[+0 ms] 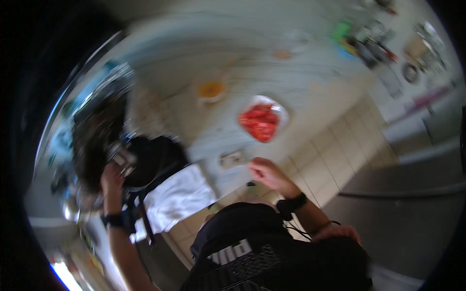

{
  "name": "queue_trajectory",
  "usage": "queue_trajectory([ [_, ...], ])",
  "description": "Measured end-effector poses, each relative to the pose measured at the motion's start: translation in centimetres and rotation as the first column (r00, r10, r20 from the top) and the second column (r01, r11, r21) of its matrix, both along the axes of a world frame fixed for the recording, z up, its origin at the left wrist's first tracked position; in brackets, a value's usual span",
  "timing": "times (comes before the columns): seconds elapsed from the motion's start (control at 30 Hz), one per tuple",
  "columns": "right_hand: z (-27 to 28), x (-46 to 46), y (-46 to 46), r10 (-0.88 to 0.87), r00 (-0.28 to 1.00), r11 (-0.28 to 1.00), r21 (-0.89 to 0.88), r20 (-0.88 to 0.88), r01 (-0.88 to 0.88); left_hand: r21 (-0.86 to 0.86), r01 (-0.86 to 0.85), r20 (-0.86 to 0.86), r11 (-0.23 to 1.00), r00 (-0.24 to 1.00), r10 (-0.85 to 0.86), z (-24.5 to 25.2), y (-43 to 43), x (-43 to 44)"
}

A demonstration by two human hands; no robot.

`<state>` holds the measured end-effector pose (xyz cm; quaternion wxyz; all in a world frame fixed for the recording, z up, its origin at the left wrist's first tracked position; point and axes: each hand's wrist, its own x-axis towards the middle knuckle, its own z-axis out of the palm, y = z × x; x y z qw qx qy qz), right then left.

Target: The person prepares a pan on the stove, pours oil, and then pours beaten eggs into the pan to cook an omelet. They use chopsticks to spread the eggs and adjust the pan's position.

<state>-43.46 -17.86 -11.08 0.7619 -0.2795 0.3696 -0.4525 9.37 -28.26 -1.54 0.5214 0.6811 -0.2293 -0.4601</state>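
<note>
The picture is blurred. At the left, my left hand (112, 178) grips a small pale-and-brown object (124, 160) that is too smeared to name. It is over the left edge of a round black pan (154, 158). My right hand (267, 172) hovers near the counter's front edge with its fingers curled, and nothing shows in it. Just left of that hand lies a small pale flat item (232, 160) with dark marks. Beyond it stands a white dish (282, 109) holding bright red pieces (260, 122).
A small white bowl with orange contents (211, 89) stands farther back on the pale counter (225, 127). A white cloth (178, 196) lies by the pan. Metal utensils and containers (378, 47) crowd the far right. Tiled floor (327, 152) shows past the counter edge.
</note>
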Motion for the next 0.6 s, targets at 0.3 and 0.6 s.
queue_trajectory([
  [0.3,-1.1,-1.8,3.3,-0.099,0.989,0.993,0.048,-0.109,0.104,-0.211,0.24,-0.355,0.948,0.884,-0.303,-1.4,-2.7,1.4],
  [0.6,-0.7,-1.9,4.1,-0.193,0.981,0.96,0.214,0.036,0.181,0.156,0.104,0.056,0.982,0.992,-0.114,0.9,-6.7,-1.7],
])
